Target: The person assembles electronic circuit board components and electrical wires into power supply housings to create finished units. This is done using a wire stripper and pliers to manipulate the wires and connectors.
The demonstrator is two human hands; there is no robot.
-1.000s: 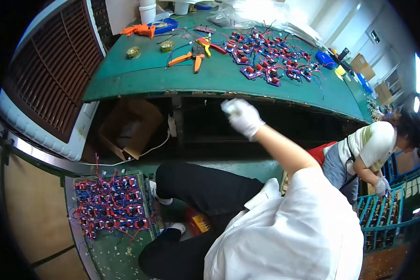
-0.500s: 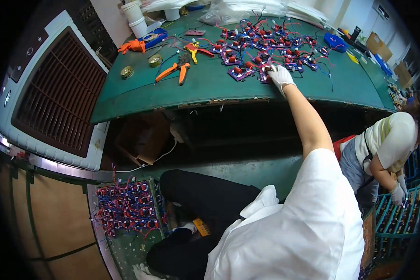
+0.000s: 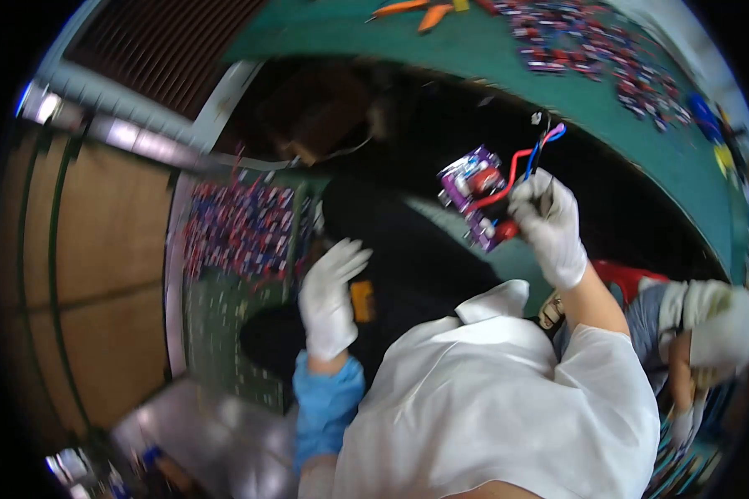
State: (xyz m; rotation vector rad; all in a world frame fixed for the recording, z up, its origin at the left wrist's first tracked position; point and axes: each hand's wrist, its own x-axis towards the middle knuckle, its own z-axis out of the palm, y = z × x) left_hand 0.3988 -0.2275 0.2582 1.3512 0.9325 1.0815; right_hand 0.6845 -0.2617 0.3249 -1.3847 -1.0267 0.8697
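My right hand (image 3: 549,224), in a white glove, is closed on a purple circuit board (image 3: 474,195) and holds it up in front of my body, off the green table. Red parts sit on the board, and red, blue and black wires (image 3: 534,154) rise from it past my fingers. My left hand (image 3: 331,295), gloved in white with a blue sleeve at the forearm, is raised over my dark trousers. Its fingers are stretched out and nothing is in them. Motion smears much of the picture.
More boards (image 3: 582,50) lie massed on the green table (image 3: 324,29), near orange-handled pliers (image 3: 429,15). A tray (image 3: 233,341) at lower left bears rows of wired boards (image 3: 241,224). Another person (image 3: 707,333) bends over at the right. A slatted cooler (image 3: 154,50) stands at upper left.
My right hand has lifted a circuit board off the table and drawn it back toward my body. My left hand has come into view. The whole view has swung downward and left.
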